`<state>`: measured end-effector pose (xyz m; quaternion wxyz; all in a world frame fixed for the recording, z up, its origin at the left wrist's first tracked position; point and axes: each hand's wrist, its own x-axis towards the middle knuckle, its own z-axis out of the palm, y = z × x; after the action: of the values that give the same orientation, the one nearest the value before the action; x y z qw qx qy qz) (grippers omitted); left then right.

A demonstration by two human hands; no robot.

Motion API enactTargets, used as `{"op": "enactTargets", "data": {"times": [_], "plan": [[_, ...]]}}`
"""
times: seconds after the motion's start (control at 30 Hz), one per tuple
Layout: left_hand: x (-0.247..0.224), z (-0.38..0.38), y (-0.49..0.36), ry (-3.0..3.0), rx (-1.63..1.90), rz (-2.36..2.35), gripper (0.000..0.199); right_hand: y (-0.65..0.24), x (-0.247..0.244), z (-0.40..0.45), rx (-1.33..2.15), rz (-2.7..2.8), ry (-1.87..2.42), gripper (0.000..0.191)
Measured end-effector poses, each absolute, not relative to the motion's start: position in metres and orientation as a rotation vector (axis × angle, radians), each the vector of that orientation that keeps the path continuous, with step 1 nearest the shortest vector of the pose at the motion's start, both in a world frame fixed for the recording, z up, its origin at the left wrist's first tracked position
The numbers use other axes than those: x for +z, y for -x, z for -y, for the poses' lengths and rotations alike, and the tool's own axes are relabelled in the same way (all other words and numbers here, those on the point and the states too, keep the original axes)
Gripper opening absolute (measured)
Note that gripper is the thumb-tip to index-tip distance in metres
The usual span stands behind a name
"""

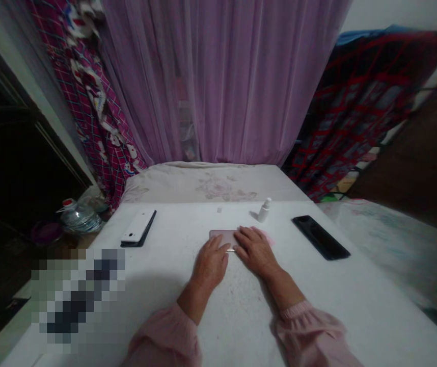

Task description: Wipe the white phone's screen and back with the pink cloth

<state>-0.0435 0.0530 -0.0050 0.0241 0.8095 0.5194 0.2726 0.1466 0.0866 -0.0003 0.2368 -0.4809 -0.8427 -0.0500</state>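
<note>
On the white tabletop point(172, 227), left hand point(210, 263) and right hand point(254, 250) lie open, each grip apart, on a pink phone point(221, 237).

The one view sits on the person's head, above the near edge of the table point(356, 306), facing forward and down. The left hand point(210, 262) and right hand point(254, 251) lie close below it — the sleeves point(165, 339) cut by the frame's bottom — while the curtain point(226, 76) hangs well ahead.
</note>
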Motion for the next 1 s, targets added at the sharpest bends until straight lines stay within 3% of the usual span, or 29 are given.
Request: {"op": "enactTargets", "data": {"times": [0.2,0.53,0.83,1.0], "plan": [[-0.012,-0.056,0.045,-2.432,1.007,-1.627,0.029,-0.147,0.004,-0.088,-0.125,2.413,1.341,0.060],[-0.021,-0.060,0.049,-2.366,1.115,-1.612,0.041,-0.135,0.019,-0.071,-0.189,2.462,1.425,0.041],[0.002,-0.066,0.061,-2.140,1.289,-1.473,0.007,-0.164,0.024,-0.064,-0.050,2.350,1.306,0.020],[-0.007,-0.074,0.066,-1.807,1.380,-1.507,0.016,-0.171,0.016,-0.060,0.241,2.200,1.352,0.021]]}}
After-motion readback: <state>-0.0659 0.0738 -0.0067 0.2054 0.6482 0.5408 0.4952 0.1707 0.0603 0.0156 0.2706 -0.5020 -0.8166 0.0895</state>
